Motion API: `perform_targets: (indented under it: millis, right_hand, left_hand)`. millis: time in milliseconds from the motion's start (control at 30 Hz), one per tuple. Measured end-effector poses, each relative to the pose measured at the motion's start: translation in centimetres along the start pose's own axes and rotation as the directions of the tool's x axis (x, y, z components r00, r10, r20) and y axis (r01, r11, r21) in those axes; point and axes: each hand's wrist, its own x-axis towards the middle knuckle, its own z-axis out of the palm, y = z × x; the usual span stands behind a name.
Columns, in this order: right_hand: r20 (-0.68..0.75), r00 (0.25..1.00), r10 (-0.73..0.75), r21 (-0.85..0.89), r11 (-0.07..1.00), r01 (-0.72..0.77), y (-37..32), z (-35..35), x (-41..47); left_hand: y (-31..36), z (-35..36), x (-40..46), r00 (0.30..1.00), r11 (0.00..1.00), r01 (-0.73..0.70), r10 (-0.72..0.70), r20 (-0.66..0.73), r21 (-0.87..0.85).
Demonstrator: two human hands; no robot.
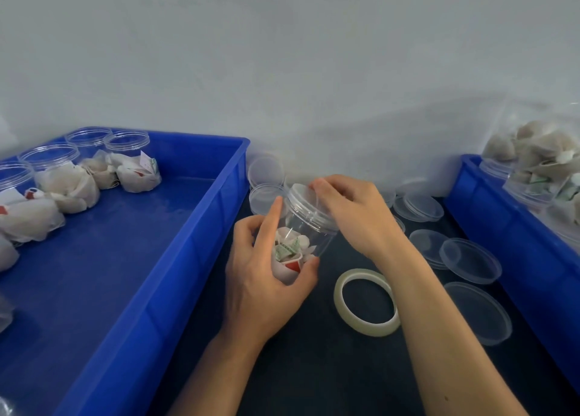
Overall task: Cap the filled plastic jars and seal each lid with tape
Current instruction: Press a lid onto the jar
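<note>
Dark tabletop [314, 368] fills the gap between two blue bins, and nearest the camera a roll of clear tape [365, 302] lies flat on it, just beside the person's right forearm. Loose transparent lids [470, 260] are scattered to the right of the roll, some overlapping, close to the right-hand blue bin [489, 227].

Above the tape, the left hand [266, 277] grips a clear plastic jar [306, 227] round its lower body, thumb curled against the near side and forefinger stretched up along the wall. The jar is tilted, held above the tabletop, with folded white sachets showing through its wall. The right hand [351, 211] pinches the translucent lid [306, 197] that sits on the jar's mouth, fingertips at its far rim.

To the left, a large blue bin [175, 258] holds open jars [125, 161] packed with white sachets along its far left side. More lids [265, 169] lean against the pale wall [282, 54] behind the jar. At far right, filled jars [533, 177] stand piled in the right-hand bin.
</note>
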Motion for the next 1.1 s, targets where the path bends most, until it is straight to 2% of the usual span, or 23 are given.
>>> perform_targets:
  millis: [67,133,300,500,667,967,1100]
  right_hand:
    - [0.139,0.990,-0.021,-0.046,0.999,0.028,-0.3,-0.2,-0.4]
    - [0.220,0.975,-0.024,-0.082,0.996,0.043,-0.5,-0.3,-0.6]
    - [0.273,0.962,0.014,-0.146,0.989,0.028,-0.7,-0.3,-0.7]
    - [0.352,0.936,0.026,-0.040,0.999,-0.012,-0.2,-1.5,-0.9]
    - [0.439,0.896,0.070,-0.024,0.998,-0.066,0.1,-2.0,-1.0]
    - [0.447,0.893,0.059,-0.049,0.998,-0.041,-0.1,-2.1,-1.0]
    - [0.295,0.954,0.047,0.014,0.998,-0.054,0.2,-2.7,-0.9]
  left_hand:
    - [0.1,-0.1,0.0,1.000,0.999,0.024,-0.024,0.014,-0.025]
    - [0.1,-0.1,-0.1,0.998,0.998,0.047,-0.046,0.031,-0.051]
    - [0.0,0.0,-0.1,0.995,0.996,0.080,-0.077,0.066,-0.044]
    - [0.0,0.0,-0.2,0.996,0.997,0.068,-0.065,0.067,-0.042]
    - [-0.2,-0.1,-0.2,0.995,0.997,0.057,-0.052,0.082,-0.060]
    - [-0.3,0.0,-0.3,0.993,0.990,0.090,-0.080,0.092,-0.111]
    - [-0.1,0.2,-0.2,0.991,0.985,0.114,-0.103,0.089,-0.128]
